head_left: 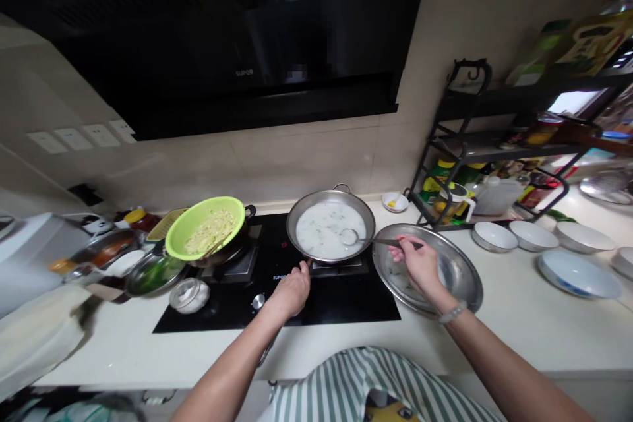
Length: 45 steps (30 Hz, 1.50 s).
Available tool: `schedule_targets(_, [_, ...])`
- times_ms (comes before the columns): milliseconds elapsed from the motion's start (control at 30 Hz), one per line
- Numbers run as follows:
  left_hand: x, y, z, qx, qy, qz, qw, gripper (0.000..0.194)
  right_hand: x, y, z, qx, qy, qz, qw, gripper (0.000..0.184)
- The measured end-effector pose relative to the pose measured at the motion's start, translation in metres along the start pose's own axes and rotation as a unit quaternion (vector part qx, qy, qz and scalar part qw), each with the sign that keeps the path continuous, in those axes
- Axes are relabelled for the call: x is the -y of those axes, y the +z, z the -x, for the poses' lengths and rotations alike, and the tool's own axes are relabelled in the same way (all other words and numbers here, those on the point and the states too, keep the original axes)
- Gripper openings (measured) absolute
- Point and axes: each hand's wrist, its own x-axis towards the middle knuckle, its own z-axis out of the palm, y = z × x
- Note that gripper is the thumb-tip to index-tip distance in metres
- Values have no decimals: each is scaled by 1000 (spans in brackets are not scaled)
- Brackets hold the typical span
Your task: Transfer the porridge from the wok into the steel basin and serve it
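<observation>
A steel wok (293,247) stands on the right burner, filled with a white, milky soup (321,221) that has bits floating in it. My left hand (295,287) is closed around the wok's handle at its near side. With my right hand (415,260) I grip the dark handle of a ladle (383,242). The ladle's round bowl dips into the soup at the right side of the wok. Under my right hand lies a wide steel basin (462,277) on the counter, partly hidden by my hand and wrist.
On the left burner a green plastic basket (178,231) of pale shredded food rests on a dark pot. A glass jar (189,295) stands at the cooktop's (341,306) left edge. Several bowls (494,237) line the right counter, below a black rack (462,145). A range hood (247,33) hangs overhead.
</observation>
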Motion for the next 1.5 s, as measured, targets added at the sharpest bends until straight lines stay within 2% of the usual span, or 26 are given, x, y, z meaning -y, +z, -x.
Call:
schedule_targets(200, [-1, 1, -1, -1, -11, 5, 1000, 76, 1, -7, 2, -12, 26, -51, 998, 8])
schedule_targets(533, [1, 4, -2, -7, -4, 6, 1000, 74, -3, -11, 2, -27, 49, -103, 993, 11])
schedule_targets(733, [0, 1, -1, 8, -6, 2, 1000, 76, -5, -10, 0, -32, 55, -127, 990, 11])
schedule_targets(1100, [2, 5, -3, 5, -5, -1, 1000, 80, 7, -16, 3, -21, 64, -144, 987, 6])
schedule_targets(1233, [2, 5, -4, 3, -7, -7, 1000, 78, 21, -32, 3, -21, 57, -150, 987, 8])
schedule_targets(1400, [2, 6, -4, 4, -3, -10, 1000, 75, 34, -68, 1, -104, 45, -178, 977, 14])
schedule_targets(1500, [3, 6, -4, 3, 1, -13, 1000, 75, 27, -93, -1, -137, 31, -162, 977, 18])
